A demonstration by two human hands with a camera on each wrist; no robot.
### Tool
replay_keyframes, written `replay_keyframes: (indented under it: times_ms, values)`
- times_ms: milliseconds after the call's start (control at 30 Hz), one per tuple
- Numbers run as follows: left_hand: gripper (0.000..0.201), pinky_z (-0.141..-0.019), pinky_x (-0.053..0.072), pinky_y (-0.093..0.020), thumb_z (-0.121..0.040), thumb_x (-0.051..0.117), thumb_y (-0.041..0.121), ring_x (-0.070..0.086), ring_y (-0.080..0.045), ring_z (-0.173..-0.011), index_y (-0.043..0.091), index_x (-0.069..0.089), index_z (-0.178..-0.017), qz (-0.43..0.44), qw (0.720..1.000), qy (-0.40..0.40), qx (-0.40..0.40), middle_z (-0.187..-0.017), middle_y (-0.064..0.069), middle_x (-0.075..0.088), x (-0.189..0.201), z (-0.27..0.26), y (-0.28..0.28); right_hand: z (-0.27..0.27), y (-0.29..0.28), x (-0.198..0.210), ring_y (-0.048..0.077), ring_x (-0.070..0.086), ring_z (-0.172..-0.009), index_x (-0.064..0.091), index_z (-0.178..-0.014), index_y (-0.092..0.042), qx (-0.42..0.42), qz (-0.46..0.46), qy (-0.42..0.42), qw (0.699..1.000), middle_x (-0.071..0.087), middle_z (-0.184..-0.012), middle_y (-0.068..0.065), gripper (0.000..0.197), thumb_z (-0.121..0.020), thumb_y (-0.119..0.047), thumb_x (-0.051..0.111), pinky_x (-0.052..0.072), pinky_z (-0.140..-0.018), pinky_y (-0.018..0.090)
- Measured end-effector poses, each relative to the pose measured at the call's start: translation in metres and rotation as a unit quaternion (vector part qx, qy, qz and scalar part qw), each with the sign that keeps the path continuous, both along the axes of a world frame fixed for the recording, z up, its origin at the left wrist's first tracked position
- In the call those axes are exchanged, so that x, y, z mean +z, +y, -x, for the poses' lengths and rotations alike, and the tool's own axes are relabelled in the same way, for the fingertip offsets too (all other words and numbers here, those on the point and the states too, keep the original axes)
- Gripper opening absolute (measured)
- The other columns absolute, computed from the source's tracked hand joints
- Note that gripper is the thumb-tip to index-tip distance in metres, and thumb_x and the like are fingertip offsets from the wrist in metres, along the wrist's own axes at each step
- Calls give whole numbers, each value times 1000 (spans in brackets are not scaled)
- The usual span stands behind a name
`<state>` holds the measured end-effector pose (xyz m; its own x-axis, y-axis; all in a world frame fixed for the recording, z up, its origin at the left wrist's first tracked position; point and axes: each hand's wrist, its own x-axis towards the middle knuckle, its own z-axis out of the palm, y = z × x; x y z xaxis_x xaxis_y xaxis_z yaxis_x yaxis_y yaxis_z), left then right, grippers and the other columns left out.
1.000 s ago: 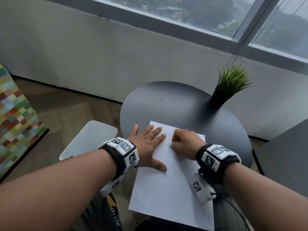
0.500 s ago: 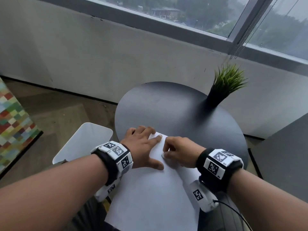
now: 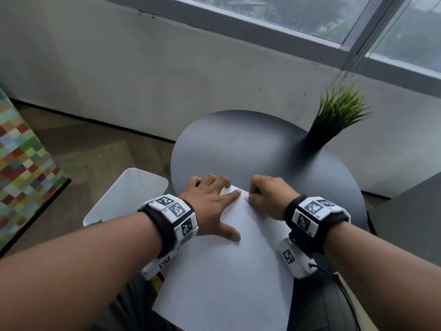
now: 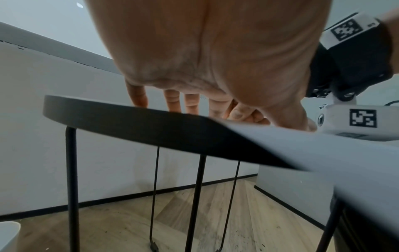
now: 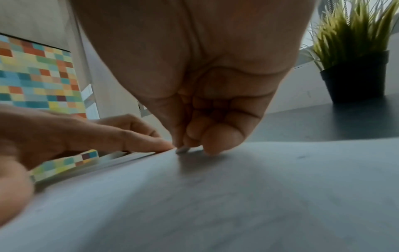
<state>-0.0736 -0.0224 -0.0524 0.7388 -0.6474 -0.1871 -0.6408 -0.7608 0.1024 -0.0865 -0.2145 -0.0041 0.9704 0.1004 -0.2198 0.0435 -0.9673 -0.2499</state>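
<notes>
Right hand [image 3: 269, 194]: fingers [image 5: 222, 136] curled tight, tips bunched down on the far edge of the sheet of paper [image 3: 226, 283] and pinching it there. Exact fold under the tips too blurred to tell.

Left hand [image 3: 210, 206]: fingers [image 3: 232, 194] straight and spread, pressed flat on the sheet's far left part. Index tip just beside the right fingertips, outer fingers off the paper on the bare table [image 3: 238, 144].

Sheet: far end on the near side of the table, near end hanging well past the rim toward the lap.

Possible failures, judged from this position:
- Sliding of the sheet toward the lap if the flat palm eases. Cause: large unsupported overhang on a smooth top.
- Skewed crease if pinched down before the edges line up.
- Small tear at the pinched edge if pulled hard against the holding hand.
- Dragging of the sheet's right edge by the wrist camera [image 3: 293, 259], just beside it.

Surroundings:
- Potted plant [image 3: 338, 113] at the table's far right, well apart from both hands; no obstruction unless the sheet is swung wide.
- White bin [image 3: 128, 194] on the floor just left of the table.
- Multicoloured panel [image 3: 21, 158] further left.
- Window [image 3: 310, 17] above the far wall.
</notes>
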Motion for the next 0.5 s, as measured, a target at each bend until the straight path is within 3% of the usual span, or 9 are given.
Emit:
replay_keyframes:
  times_ms: [133, 300, 433, 500]
  values:
    - [103, -113, 21, -49, -66, 46, 96, 17, -26, -144, 47, 16, -151, 23, 1000, 2, -5, -157, 2, 20, -3, 0, 1, 21, 18, 0, 19, 57, -76, 55, -87, -25, 137, -16, 55, 989, 61, -80, -6, 3, -85, -23, 57, 47, -70, 29]
    - [107, -113, 20, -49, -68, 45, 96, 14, -26, -145, 41, 16, -156, 4, 1000, -1, 1, -157, 3, 17, -1, 1, 0, -4, 2, -1, 24, 58, -86, 57, -84, -22, -2, 6, 4, 1000, 63, -88, 1, 3, -85, -25, 56, 42, -67, 28]
    - [103, -110, 24, -50, -66, 47, 96, 18, -26, -143, 44, 21, -152, 15, 1000, -1, -1, -156, 2, 21, -1, 1, 0, 19, 21, -3, 21, 60, -81, 60, -91, -23, 98, -14, 63, 993, 65, -86, -3, 8, -84, -23, 54, 47, -69, 29]
    - [105, -111, 24, -50, -67, 46, 96, 17, -26, -143, 43, 20, -153, 10, 1000, 1, 0, -156, 2, 20, 0, 1, 0, 12, 18, 1, 21, 61, -85, 61, -89, -22, 70, -2, 58, 996, 65, -87, -2, 8, -84, -25, 56, 46, -69, 28]
